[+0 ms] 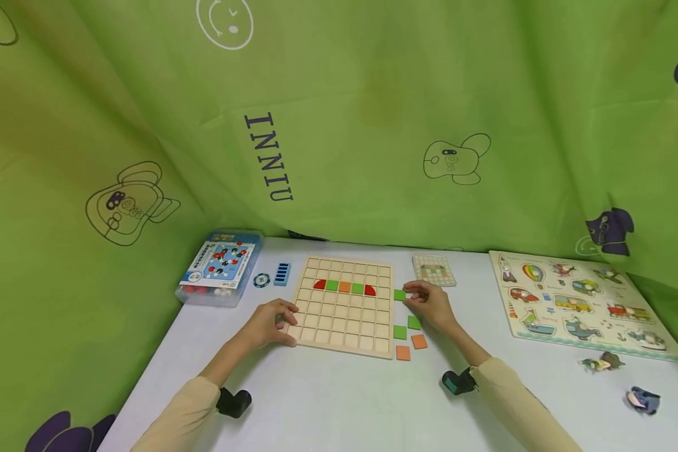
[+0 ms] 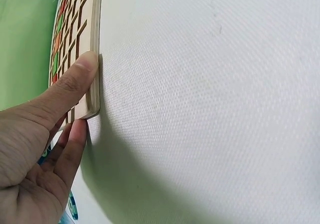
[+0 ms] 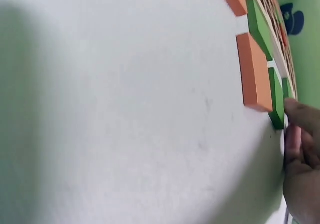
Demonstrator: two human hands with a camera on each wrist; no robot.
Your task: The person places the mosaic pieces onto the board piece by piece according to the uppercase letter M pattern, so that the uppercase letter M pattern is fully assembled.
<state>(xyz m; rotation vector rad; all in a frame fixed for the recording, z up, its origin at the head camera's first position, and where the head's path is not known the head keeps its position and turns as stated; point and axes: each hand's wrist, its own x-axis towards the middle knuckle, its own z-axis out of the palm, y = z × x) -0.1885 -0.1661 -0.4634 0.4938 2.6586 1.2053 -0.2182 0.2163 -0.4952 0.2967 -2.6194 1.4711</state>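
Observation:
A wooden grid board lies on the white table, with a row of red, green and orange pieces set in its upper part. At its near left corner my left hand grips the edge; in the left wrist view the thumb lies along one side and the fingers round the corner. My right hand pinches a green square tile against the board's right edge. Closer to me lie two more green tiles and two orange tiles, also seen in the right wrist view.
A small pattern card lies behind my right hand. To the right are a vehicle puzzle board and two small figures. A plastic box, a round chip and a blue block stand at the left.

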